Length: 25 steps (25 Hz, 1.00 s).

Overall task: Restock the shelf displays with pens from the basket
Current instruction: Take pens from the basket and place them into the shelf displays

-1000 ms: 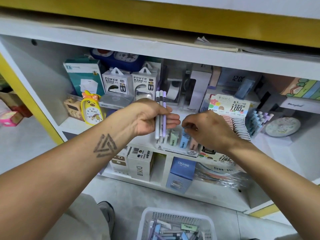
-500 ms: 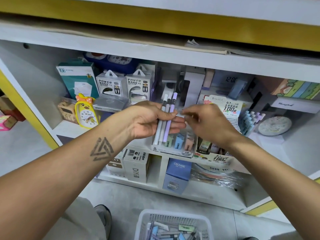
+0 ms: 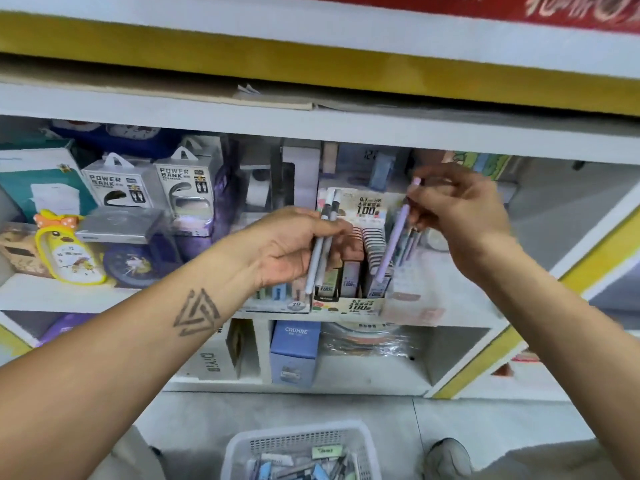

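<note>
Standing over a low white shelf unit (image 3: 450, 289) crowded with stationery, the person works at its middle level, with the white mesh basket (image 3: 301, 445) on the floor below, between the knees and well apart from both hands, more pens lying loose in it. On the shelf sits a printed display box of lead refills (image 3: 349, 271), and just to its right a clear pen holder (image 3: 412, 296) with several pastel pens already standing in it. The left hand (image 3: 294, 247) is closed around two grey-white pens (image 3: 323, 247), held nearly upright in front of the refill box, tips down. The right hand (image 3: 460, 216) pinches a single lilac pen (image 3: 394, 240) near its top end. That pen is what the next move seems to depend on: its long axis slants from the fingers at upper right down to the lower left, and its lower end points into the clear holder's opening or sits just at it; the blur leaves me unable to tell which. The right hand is plainly the nearer one to that holder, so I judge the pen needs only to drop along its own length, the left-hand pair waiting beside.
</note>
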{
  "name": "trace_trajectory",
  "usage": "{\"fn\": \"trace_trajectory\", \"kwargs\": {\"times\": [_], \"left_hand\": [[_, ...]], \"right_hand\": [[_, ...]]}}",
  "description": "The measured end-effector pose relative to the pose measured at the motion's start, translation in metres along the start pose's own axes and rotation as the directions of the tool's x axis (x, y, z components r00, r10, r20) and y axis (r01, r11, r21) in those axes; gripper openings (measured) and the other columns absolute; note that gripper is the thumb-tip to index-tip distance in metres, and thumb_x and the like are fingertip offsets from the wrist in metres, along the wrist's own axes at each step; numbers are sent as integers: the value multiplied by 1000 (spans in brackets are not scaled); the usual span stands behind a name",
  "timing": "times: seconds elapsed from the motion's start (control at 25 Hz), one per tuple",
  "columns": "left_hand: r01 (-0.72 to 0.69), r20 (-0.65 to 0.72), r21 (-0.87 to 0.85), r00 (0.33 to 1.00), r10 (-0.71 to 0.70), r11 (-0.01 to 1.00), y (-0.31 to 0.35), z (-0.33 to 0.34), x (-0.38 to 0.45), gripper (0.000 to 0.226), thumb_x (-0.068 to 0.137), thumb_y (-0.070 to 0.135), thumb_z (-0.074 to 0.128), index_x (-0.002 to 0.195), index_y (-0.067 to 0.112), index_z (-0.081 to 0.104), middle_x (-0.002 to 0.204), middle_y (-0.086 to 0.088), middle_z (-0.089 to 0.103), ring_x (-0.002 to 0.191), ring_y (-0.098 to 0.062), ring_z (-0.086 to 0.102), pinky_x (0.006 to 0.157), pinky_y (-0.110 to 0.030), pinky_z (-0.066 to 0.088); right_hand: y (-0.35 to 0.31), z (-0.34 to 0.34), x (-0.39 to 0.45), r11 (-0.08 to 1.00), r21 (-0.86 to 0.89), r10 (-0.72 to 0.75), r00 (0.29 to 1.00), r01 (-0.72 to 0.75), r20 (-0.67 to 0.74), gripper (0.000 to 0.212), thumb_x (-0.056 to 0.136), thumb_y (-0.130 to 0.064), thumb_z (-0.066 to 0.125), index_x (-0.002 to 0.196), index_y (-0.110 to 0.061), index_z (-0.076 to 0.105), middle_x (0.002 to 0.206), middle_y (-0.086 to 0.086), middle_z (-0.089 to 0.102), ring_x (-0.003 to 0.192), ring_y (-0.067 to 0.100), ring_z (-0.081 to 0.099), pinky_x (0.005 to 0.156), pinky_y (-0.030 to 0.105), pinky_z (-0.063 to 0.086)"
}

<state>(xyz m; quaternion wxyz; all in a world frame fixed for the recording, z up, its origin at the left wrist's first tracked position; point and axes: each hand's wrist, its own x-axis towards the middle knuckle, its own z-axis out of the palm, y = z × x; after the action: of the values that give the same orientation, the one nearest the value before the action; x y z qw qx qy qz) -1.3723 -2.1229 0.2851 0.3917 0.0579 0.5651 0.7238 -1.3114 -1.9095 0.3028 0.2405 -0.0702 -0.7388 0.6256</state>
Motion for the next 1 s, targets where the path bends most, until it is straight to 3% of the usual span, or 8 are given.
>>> {"fn": "trace_trajectory", "kwargs": {"times": [0.16,0.32,0.56,0.72,0.84,0.88,0.92,1.0], "left_hand": [[16,48,-15,999,-15,1000,-6,23,12,46,75,8,62,118,-8,61,86,-16,71,66,-18,66,58,-23,53],[-30,97,-61,995,36,998,-14,35,21,26,91,-6,53,115,-11,61,99,-28,71,82,-30,73,71,-34,62],[-26,124,-53,992,32,998,-18,37,26,23,93,-9,51,114,-13,60,101,-32,70,87,-35,73,77,-39,62],[-21,158,-62,987,31,998,-17,36,25,24,92,-10,53,114,-11,62,105,-32,69,95,-38,72,80,-41,61],[-28,200,-42,979,36,999,-19,36,25,26,90,-9,56,114,-10,63,107,-31,69,101,-41,70,84,-43,60],[-29,211,-29,977,34,999,-20,36,25,26,89,-8,57,114,-10,64,108,-31,69,102,-41,70,84,-43,59],[-29,222,-17,975,32,999,-21,36,26,26,89,-8,58,114,-9,64,108,-31,69,103,-40,69,84,-43,59],[-24,249,9,968,21,1000,-22,36,26,26,89,-7,58,115,-9,65,109,-31,68,104,-40,69,85,-42,59]], "right_hand": [[11,-40,1,932,-321,-192,981,171,-36,16,89,2,66,99,-8,59,63,8,70,53,16,67,55,33,56],[37,-49,-1,733,-646,-224,972,214,68,18,89,-11,71,92,-19,55,78,4,72,74,22,71,71,44,59],[58,-47,-4,573,-760,-280,945,306,170,19,90,-14,69,88,-20,51,72,0,69,70,25,66,60,40,55],[60,-46,-4,535,-776,-239,941,335,241,2,93,-14,65,94,-15,66,81,3,73,77,27,68,67,39,54],[52,-41,-1,417,-830,-266,923,371,279,19,96,-18,62,107,-13,76,97,7,73,86,28,66,75,35,51],[47,-37,0,491,-807,-259,940,328,224,22,97,-22,62,113,-15,75,97,5,73,84,23,65,75,31,49],[41,-33,-1,652,-717,-206,967,248,148,24,97,-26,63,116,-16,73,95,4,74,80,19,65,73,28,48],[30,-24,-4,952,-302,-14,994,46,105,27,95,-25,67,119,-13,68,86,7,75,69,17,64,60,28,49]]}}
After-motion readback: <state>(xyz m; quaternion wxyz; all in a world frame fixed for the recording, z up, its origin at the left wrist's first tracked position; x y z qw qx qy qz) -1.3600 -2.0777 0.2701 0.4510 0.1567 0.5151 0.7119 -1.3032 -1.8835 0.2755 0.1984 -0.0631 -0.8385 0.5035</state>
